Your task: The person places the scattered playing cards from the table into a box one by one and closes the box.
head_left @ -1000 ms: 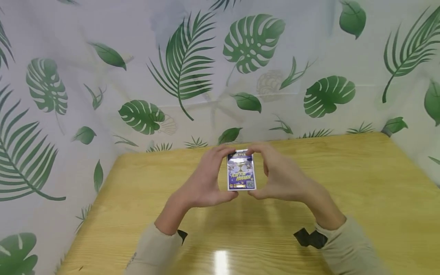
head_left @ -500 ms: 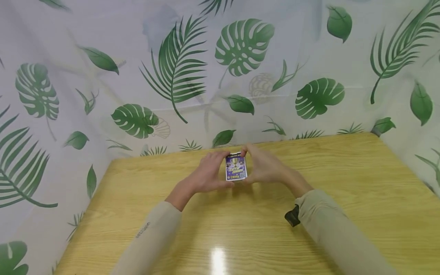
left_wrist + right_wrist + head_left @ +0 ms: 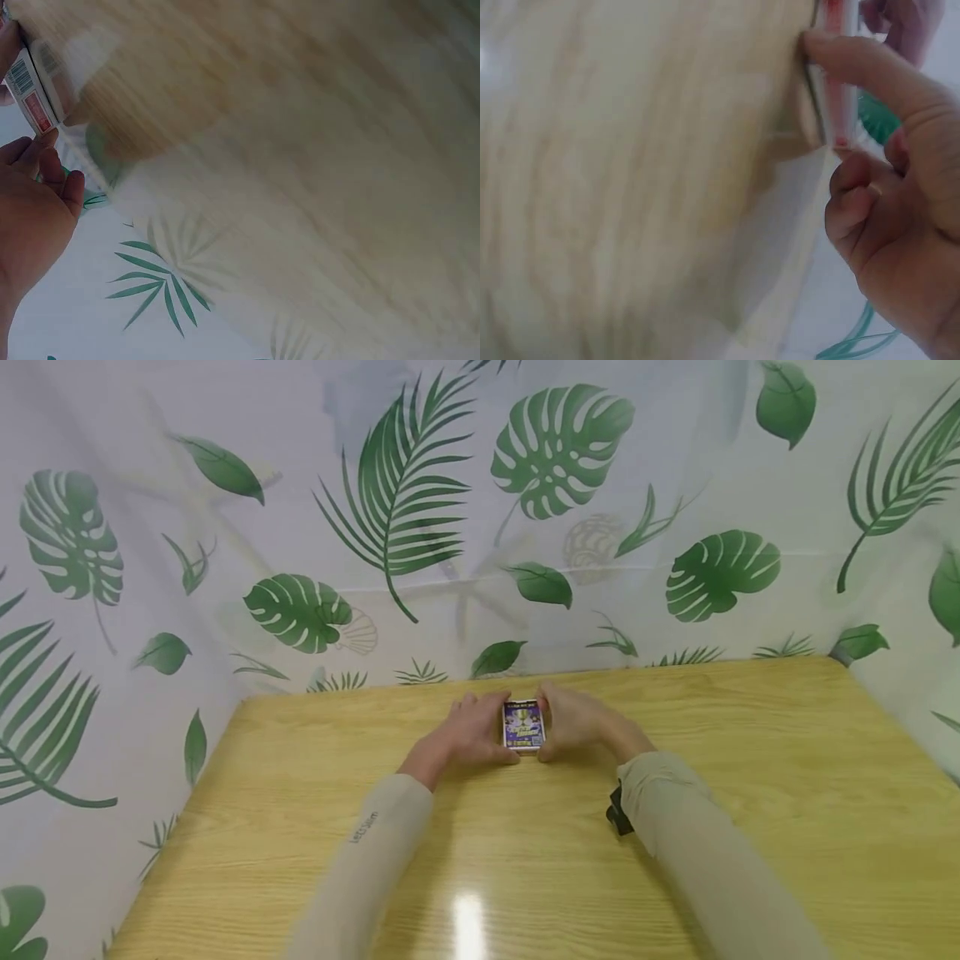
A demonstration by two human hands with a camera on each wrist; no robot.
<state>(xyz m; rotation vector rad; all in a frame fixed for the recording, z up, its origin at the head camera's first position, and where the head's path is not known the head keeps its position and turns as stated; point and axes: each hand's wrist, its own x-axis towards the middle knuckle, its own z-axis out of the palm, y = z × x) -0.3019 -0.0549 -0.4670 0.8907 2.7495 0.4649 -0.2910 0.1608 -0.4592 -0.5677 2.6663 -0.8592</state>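
A small flat purple box with a gold trophy printed on its front sits between my hands near the table's back edge. My left hand grips its left side, thumb at the near end and fingers at the far end. On the right side, my right hand pinches it the same way. One narrow side of the box, with a barcode and a red patch, shows in the left wrist view, close against the glossy tabletop. In the right wrist view the thumb lies across a red and white side of the box.
The wood-grain table spreads out around the hands and reflects light near its front. Behind it and along the left hangs a white cloth printed with green leaves. A black strap piece sits at the right sleeve.
Both hands have carried the box forward and down, away from the body toward the table's back edge. Their hold on it stays the same, and the head view has shifted slightly.
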